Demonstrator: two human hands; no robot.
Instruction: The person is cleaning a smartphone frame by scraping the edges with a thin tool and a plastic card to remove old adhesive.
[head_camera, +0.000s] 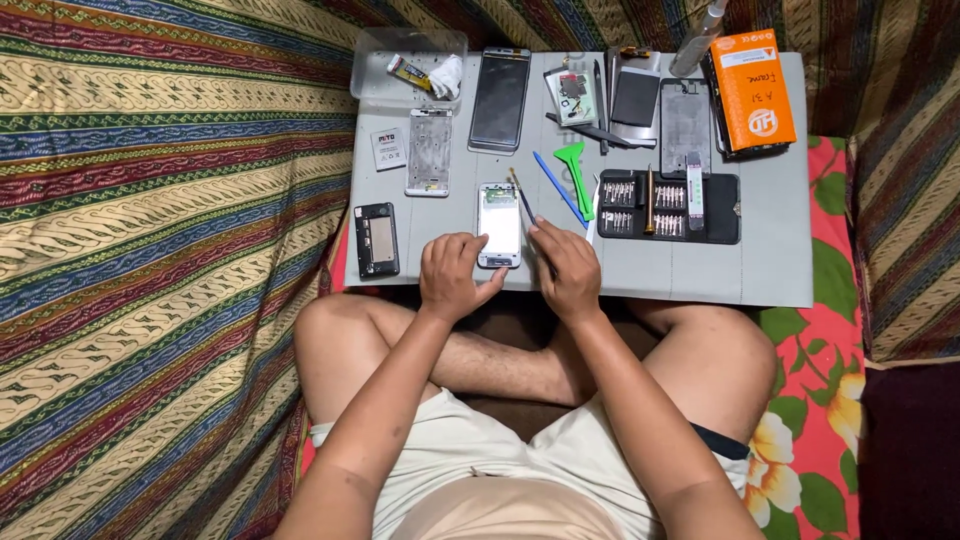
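The left hand lies palm down on the grey desk, fingers curled loosely against the lower left edge of an opened white phone, steadying rather than gripping it. That phone sits at the desk's near edge, face up, its pale inner panel bare inside a silver rim, one of two white phone frames, the other lying farther back. The right hand arches beside it, fingers pinched shut on a thin tool whose tip slants over the phone's upper right corner.
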